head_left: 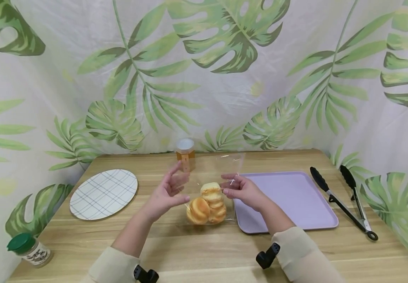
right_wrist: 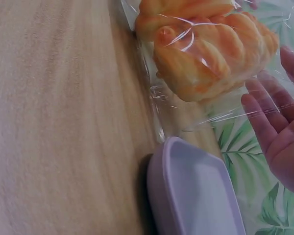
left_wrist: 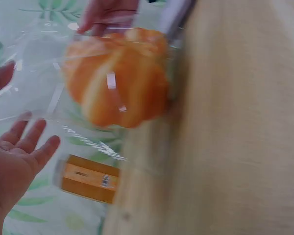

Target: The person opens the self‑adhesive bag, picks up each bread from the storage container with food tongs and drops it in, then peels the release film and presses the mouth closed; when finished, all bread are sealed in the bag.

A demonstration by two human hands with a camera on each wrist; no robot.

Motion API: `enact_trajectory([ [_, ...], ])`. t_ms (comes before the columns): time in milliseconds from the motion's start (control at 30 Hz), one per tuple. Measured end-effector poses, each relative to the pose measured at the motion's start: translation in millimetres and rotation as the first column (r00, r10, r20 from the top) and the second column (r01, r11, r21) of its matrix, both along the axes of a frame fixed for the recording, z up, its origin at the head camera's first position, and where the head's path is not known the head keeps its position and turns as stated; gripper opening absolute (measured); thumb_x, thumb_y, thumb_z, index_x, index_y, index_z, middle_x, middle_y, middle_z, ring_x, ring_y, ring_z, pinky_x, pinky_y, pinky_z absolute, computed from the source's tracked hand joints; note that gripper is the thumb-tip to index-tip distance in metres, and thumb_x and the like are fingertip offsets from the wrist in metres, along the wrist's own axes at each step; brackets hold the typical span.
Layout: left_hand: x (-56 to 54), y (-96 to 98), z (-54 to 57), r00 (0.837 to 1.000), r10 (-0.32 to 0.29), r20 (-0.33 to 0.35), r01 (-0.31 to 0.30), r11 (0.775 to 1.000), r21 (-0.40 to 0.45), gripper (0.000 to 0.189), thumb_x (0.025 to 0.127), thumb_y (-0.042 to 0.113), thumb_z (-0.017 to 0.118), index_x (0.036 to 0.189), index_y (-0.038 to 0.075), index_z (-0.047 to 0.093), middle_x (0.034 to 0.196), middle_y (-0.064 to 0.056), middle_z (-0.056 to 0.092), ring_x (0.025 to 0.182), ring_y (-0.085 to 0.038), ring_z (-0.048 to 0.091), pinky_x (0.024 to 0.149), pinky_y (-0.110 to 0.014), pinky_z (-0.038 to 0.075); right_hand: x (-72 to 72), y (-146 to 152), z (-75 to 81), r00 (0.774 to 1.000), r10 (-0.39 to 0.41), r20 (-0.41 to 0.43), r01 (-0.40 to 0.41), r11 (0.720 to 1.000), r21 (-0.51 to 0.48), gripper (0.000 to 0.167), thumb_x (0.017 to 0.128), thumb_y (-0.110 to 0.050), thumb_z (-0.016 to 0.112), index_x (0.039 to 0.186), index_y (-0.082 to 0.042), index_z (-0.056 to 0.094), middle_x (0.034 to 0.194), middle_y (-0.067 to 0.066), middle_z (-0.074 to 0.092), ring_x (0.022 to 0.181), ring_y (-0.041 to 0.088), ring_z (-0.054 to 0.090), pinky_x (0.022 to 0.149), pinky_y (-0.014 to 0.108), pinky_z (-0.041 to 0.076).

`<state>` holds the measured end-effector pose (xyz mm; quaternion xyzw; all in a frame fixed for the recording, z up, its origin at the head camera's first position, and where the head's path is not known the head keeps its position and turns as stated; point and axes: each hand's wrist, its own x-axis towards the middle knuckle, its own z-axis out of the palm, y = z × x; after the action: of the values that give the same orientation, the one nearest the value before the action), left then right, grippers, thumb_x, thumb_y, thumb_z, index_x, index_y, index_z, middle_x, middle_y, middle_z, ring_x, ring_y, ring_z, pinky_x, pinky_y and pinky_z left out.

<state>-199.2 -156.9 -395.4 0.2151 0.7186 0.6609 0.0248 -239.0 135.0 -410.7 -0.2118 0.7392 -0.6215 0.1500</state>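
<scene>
A clear plastic bag [head_left: 204,173] of golden bread rolls [head_left: 211,204] stands at the middle of the table, its upper part rising thinly above the bread. My left hand [head_left: 170,188] is at the bag's left side, fingers spread and thumb apart, holding nothing firmly. On the other side, my right hand [head_left: 240,190] has its fingers loosely extended against the plastic. The right wrist view shows those right fingers [right_wrist: 267,100] seen through the film, close to the bread. A ridged roll [left_wrist: 120,83] fills the bag's lower part in the left wrist view.
A lilac tray [head_left: 288,200] lies right of the bag, with black-handled tongs [head_left: 345,208] beyond it. At left are a checked oval plate [head_left: 105,192] and a green-lidded jar [head_left: 30,249]. An orange container with a pale lid [head_left: 185,153] stands behind the left hand.
</scene>
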Motion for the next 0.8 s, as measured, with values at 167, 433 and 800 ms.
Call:
enact_trajectory([
  [167,-0.1,3.4,-16.8,0.993,0.044,0.109,-0.039,0.998,-0.048,0.094,0.084,0.002,0.073,0.157,0.019,0.015,0.149,-0.026,0.042,0.139,-0.042,0.04,0.111,-0.047,0.043,1.5,-5.7,-3.2,0.998,-0.05,0.039,0.05,0.999,0.012,0.053,0.095,-0.013,0.064,0.143,-0.002,0.044,0.128,0.025,0.062,0.103,0.016,0.068,0.08,0.028,0.059],
  [433,-6.0,2.8,-27.3,0.959,0.127,0.253,-0.125,0.992,-0.02,0.09,0.088,0.003,0.068,0.157,0.022,0.014,0.145,-0.027,0.046,0.123,-0.038,0.057,0.093,-0.034,0.057,3.0,-20.9,-10.7,0.985,-0.12,0.128,0.119,0.993,0.014,0.049,0.098,-0.014,0.057,0.142,0.002,0.042,0.123,0.026,0.065,0.101,0.025,0.071,0.071,0.029,0.06],
  [800,-15.0,0.8,-40.4,0.916,0.205,0.346,-0.2,0.978,-0.05,0.089,0.092,0.008,0.063,0.157,0.018,0.003,0.138,-0.034,0.049,0.111,-0.035,0.064,0.088,-0.037,0.06,1.9,-38.3,-22.7,0.945,-0.252,0.208,0.239,0.967,0.086,0.044,0.095,-0.009,0.058,0.136,0.005,0.048,0.109,0.025,0.07,0.086,0.024,0.072,0.06,0.023,0.057],
])
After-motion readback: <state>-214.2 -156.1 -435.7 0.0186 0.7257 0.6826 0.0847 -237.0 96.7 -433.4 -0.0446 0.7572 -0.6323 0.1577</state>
